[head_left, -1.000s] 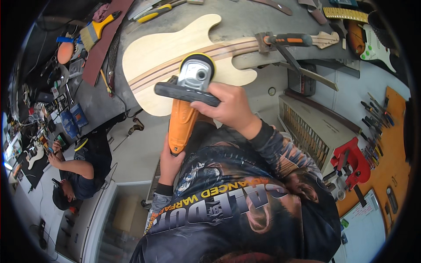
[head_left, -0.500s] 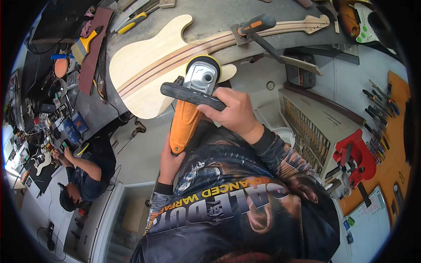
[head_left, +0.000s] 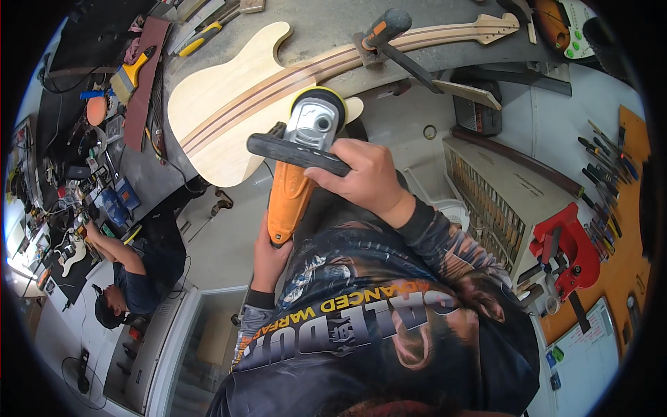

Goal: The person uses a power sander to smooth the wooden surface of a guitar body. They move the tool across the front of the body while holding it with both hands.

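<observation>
An orange and silver power sander [head_left: 290, 194] with a black, yellow-rimmed round pad is in both my hands. My right hand [head_left: 367, 177] is closed round its black side handle [head_left: 295, 151]. My left hand [head_left: 269, 258] grips the rear of the orange housing, its fingers partly hidden underneath. The pad end overlaps the near edge of a pale wooden guitar body [head_left: 208, 104], by the lower horn; whether it touches the wood I cannot tell. Darker stripes run along its centre into a long neck and headstock [head_left: 495, 29].
A black-handled clamp [head_left: 381, 35] holds the neck to the grey bench. A yellow-handled brush [head_left: 128, 78] and brown sheet [head_left: 147, 90] lie at left. Another person [head_left: 135, 278] works at a cluttered bench. At right are a slotted cabinet [head_left: 490, 201] and red clamp-like tool [head_left: 571, 250].
The bench, guitar and clamp appear slightly farther left, as the whole view has shifted. My grip on the sander is the same. The other person's arms and head have moved a little.
</observation>
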### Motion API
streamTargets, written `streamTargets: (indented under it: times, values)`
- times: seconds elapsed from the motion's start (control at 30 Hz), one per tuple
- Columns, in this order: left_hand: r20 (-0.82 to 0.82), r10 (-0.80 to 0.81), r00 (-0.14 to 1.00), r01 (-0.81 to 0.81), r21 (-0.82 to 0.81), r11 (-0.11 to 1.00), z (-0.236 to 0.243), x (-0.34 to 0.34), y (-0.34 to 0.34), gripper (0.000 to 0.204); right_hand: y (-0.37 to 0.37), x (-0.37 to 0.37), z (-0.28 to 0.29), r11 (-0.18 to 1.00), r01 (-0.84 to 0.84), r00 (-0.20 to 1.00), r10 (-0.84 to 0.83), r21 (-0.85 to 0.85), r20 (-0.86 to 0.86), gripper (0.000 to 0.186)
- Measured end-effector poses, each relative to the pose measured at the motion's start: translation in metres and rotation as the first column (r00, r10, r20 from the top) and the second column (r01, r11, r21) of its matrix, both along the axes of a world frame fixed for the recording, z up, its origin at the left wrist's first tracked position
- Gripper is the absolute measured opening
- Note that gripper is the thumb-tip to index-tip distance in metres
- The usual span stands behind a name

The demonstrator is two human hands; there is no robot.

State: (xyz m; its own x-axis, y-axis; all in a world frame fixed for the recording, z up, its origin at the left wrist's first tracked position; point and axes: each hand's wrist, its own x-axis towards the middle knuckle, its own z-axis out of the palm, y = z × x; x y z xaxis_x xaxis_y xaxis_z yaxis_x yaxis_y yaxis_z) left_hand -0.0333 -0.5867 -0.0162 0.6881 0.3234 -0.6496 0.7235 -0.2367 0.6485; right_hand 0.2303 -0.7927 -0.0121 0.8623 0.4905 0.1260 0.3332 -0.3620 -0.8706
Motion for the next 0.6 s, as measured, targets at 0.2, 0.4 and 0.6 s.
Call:
streamTargets:
  times: [0.2,0.4,0.6]
  values:
    - [0.006,0.016,1.0,-0.016,0.008,1.0,-0.003,0.003,-0.004,0.09,-0.007,0.008,0.0,1.0,0.007,1.0,-0.007,0.0,-0.011,0.045]
    - [0.007,-0.054,0.999,0.054,0.005,0.999,0.004,0.007,-0.015,0.091,-0.034,-0.002,-0.001,1.0,-0.001,0.998,-0.001,-0.027,-0.062,0.038]
    - [0.002,0.003,1.0,-0.003,0.028,1.0,-0.008,-0.011,-0.006,0.092,-0.009,-0.001,-0.001,0.999,-0.03,0.999,0.03,-0.012,-0.023,0.045]
